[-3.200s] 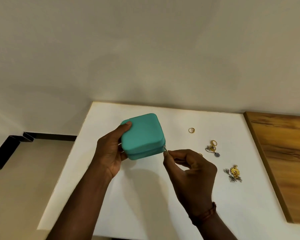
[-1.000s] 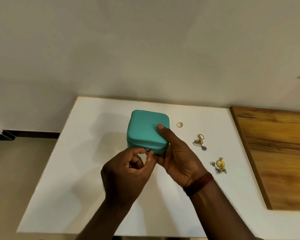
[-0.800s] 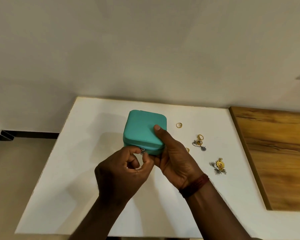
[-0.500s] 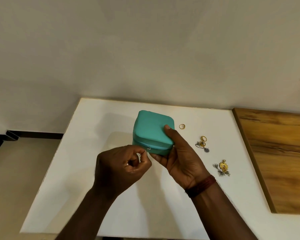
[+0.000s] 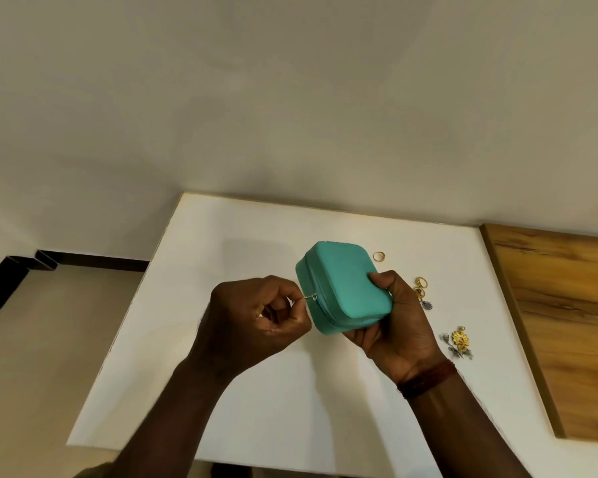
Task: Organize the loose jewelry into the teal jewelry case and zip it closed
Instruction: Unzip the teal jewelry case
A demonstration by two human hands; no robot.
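The teal jewelry case [image 5: 342, 284] is held above the white table [image 5: 242, 391], lid down and tilted. My right hand [image 5: 394, 326] grips its near right corner, thumb on the lid. My left hand [image 5: 256, 315] pinches the small metal zipper pull [image 5: 310, 298] on the case's left side. Loose jewelry lies on the table to the right: a gold ring [image 5: 379, 256], a cluster of gold rings with a silver piece [image 5: 422, 292], and a gold flower pendant with silver pieces [image 5: 460, 341].
A wooden surface [image 5: 567, 322] adjoins the table on the right. A plain wall [image 5: 290, 98] rises behind. The floor [image 5: 49, 339] lies beyond the table's left edge.
The case has turned in my right hand so its zipper side faces left. My left hand has carried the zipper pull from the case's near side round to its left side.
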